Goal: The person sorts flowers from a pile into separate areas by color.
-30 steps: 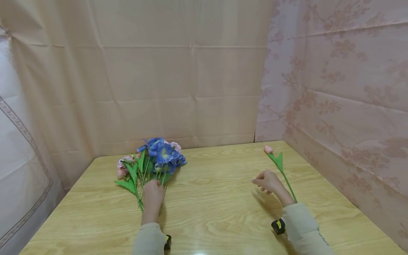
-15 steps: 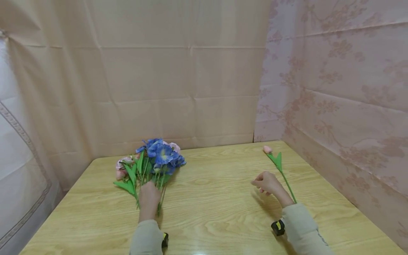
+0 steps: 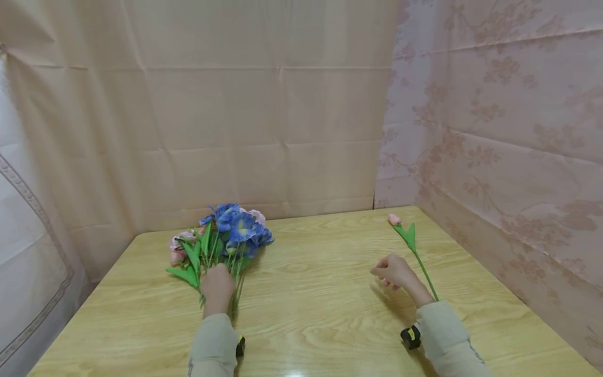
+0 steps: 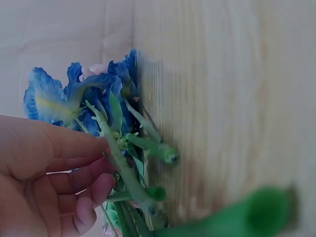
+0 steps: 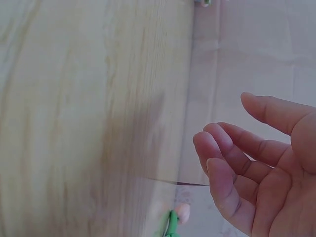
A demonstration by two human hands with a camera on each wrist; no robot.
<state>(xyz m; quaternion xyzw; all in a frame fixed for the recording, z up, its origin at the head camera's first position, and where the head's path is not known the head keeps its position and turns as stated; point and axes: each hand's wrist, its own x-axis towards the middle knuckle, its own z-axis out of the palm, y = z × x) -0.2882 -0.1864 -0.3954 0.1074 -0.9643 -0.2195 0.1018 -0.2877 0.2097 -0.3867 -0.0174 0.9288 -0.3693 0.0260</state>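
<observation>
A loose bunch of flowers lies at the back left of the table: blue ruffled flowers [image 3: 242, 228], pale pink blooms [image 3: 182, 240] and green leaves [image 3: 193, 256]. My left hand [image 3: 218, 285] is over their stems. In the left wrist view its thumb and bent fingers [image 4: 101, 187] are right at a thick green stem [image 4: 123, 170]; I cannot tell whether they pinch it. Several cut stem ends point toward that camera. My right hand [image 3: 394, 272] hovers over the table with loosely bent fingers and nothing in them, left of a single pink tulip [image 3: 412, 243].
The wood-grain table [image 3: 311, 293] has its back edge against a beige curtain [image 3: 259, 115]. A floral pink cloth [image 3: 509, 136] hangs along the right side, and white cloth [image 3: 28, 251] at the left. A black wrist device [image 3: 411, 336] sits by the right cuff.
My left hand has shifted slightly left across the stems, uncovering the stems of the blue flowers on its right. The flowers and my right hand stay nearly as they were.
</observation>
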